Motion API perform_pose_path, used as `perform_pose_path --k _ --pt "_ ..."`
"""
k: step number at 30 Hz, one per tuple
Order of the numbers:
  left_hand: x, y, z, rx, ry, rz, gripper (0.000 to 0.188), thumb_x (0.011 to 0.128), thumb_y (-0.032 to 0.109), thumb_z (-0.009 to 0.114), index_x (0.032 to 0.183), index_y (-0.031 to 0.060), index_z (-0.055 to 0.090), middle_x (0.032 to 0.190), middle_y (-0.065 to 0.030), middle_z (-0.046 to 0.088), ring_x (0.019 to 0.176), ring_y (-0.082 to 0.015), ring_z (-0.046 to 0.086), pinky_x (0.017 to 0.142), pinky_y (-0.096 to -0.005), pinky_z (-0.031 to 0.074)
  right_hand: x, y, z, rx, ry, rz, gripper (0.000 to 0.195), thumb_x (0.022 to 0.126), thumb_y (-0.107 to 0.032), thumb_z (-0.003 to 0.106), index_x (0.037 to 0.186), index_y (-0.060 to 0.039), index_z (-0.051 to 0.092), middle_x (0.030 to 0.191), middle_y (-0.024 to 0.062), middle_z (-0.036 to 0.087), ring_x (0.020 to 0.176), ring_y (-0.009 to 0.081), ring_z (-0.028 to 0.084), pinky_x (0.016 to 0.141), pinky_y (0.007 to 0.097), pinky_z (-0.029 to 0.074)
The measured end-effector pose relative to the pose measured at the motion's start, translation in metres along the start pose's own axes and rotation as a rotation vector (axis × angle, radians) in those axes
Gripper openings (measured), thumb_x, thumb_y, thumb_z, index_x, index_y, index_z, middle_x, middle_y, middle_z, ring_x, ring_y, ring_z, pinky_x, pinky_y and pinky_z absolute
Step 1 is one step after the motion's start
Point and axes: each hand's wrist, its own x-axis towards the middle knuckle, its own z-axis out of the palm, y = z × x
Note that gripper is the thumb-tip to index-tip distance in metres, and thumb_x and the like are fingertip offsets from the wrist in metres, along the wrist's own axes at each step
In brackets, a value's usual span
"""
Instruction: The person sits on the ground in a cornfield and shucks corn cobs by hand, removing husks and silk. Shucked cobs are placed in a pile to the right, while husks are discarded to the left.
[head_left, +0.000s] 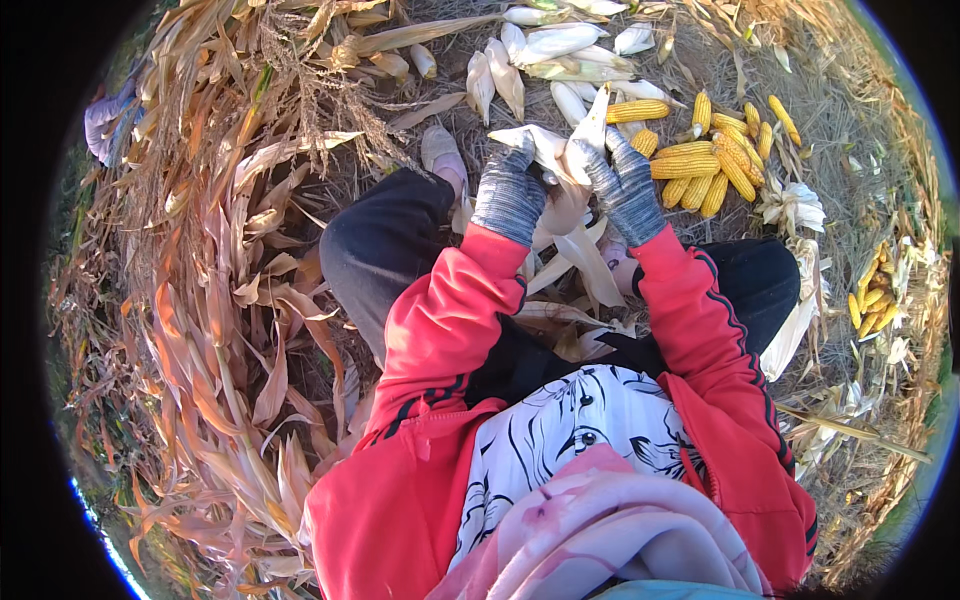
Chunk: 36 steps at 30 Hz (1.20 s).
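In front of me, a corn ear in pale husk (592, 135) is held between my two gloved hands, its pointed end tipped upward. My left hand (511, 187), in a grey knitted glove, grips a husk leaf (544, 146) that is pulled out to the left. Around the ear's right side close the fingers of my right hand (624, 184), gloved the same way. Any kernels on this ear are hidden by husk and fingers. Loose dry husks (589, 259) lie below the hands, between my legs.
Husked yellow cobs (686, 165) are piled to the right, with a second pile (874, 292) farther off. Unhusked ears (559, 45) lie ahead. Dry corn stalks (232, 360) heap along my left. At the far left edge another person's sleeve (109, 124) shows.
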Motion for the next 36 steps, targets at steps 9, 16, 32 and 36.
perform_pose_path --k 9,16,32,36 --pt "0.003 0.056 -0.001 -0.122 0.511 0.285 0.015 0.087 0.015 0.05 0.097 0.0046 0.051 0.091 -0.0081 0.057 0.07 -0.0177 0.054 0.054 -0.0266 0.047 0.003 0.044 -0.086 0.786 0.462 0.229 0.03 0.086 -0.018 0.048 0.106 0.0042 0.051 0.097 0.0155 0.055 0.079 0.0227 0.058 0.061 0.0324 0.053" --pt "0.015 0.08 -0.038 -0.08 0.605 0.394 0.011 0.087 0.016 0.049 0.094 0.0067 0.051 0.081 -0.0044 0.056 0.063 -0.0156 0.052 0.045 -0.0248 0.041 -0.005 0.036 -0.157 0.981 0.779 0.334 0.039 0.088 -0.027 0.047 0.119 -0.0021 0.044 0.115 0.0149 0.051 0.102 0.0279 0.052 0.079 0.0446 0.049" --pt "-0.018 0.011 0.034 0.201 0.193 -0.404 0.052 0.072 0.034 0.067 0.103 -0.0032 0.05 0.085 -0.0162 0.058 0.07 -0.028 0.057 0.066 -0.0377 0.05 -0.061 -0.071 -0.032 -0.308 -0.287 -0.703 0.034 0.062 -0.001 0.056 0.095 -0.0071 0.06 0.104 0.0111 0.057 0.103 0.0268 0.053 0.085 0.0392 0.044" --pt "-0.01 0.02 0.02 0.624 0.085 0.059 0.047 0.07 0.023 0.068 0.108 0.0027 0.048 0.087 -0.0129 0.057 0.071 -0.0247 0.058 0.066 -0.0361 0.05 -0.042 -0.056 -0.038 0.031 -0.072 -0.264 0.036 0.074 -0.002 0.058 0.11 -0.0028 0.052 0.105 0.0116 0.056 0.098 0.0214 0.054 0.084 0.0303 0.043"
